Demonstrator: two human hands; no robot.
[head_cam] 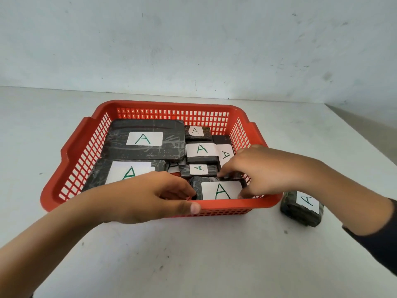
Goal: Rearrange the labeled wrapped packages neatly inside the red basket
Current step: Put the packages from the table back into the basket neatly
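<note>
A red mesh basket (163, 108) sits on the white table and holds several black wrapped packages, each with a white label marked with a green A. A large package (120, 147) lies at the back left, and another large one (101, 175) at the front left is partly hidden by my left hand (154, 196). A medium package (221, 190) stands against the basket's front wall. My left hand grips its left end and my right hand (253, 168) grips its right end. Smaller packages (200, 150) fill the back right.
One more labelled black package (301, 208) lies on the table just outside the basket's front right corner, under my right forearm. A pale wall rises behind the table, and the table's right edge runs diagonally at the far right.
</note>
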